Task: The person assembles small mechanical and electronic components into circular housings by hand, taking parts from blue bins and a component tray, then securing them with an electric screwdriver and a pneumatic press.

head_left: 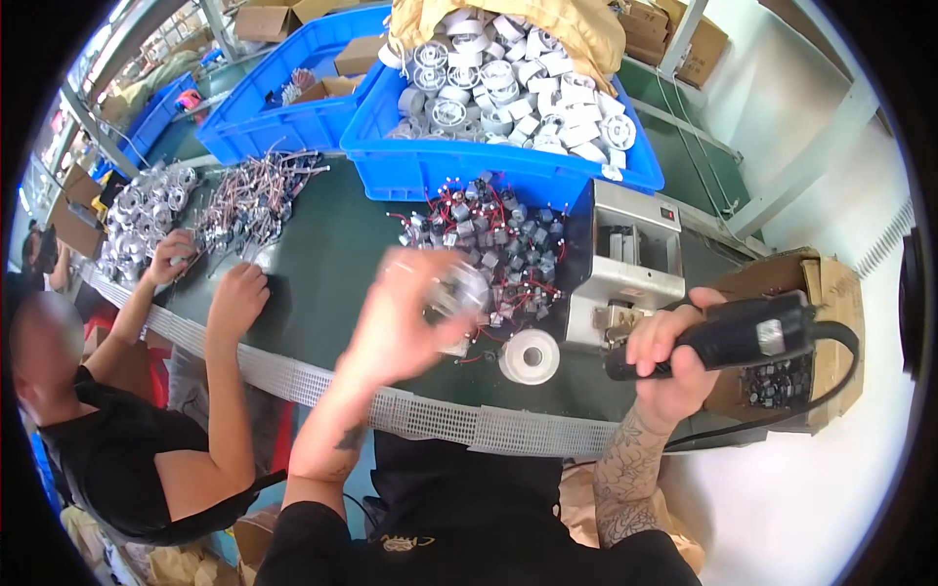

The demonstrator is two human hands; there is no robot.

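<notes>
My left hand point(396, 317), smeared by motion, is raised over the green work surface. Its fingers are closed around a shiny, see-through round part point(461, 293) whose details blur. In my right hand point(672, 363) is a black electric screwdriver point(747, 337), lying sideways with its tip end pointing left and its cable looping off at the right. Between my hands a white round housing point(531, 356) with a hole in its middle rests near the surface's front edge. Just beyond it spreads a heap of small grey blocks with red wires point(489, 234).
A grey metal machine point(630, 239) stands right of the heap. Behind is a blue bin point(508, 166) piled with white round housings. At right, a cardboard box point(831, 391) contains dark small parts. A co-worker point(137, 439) at left handles parts beside wire bundles point(254, 195) and clear round parts point(147, 215).
</notes>
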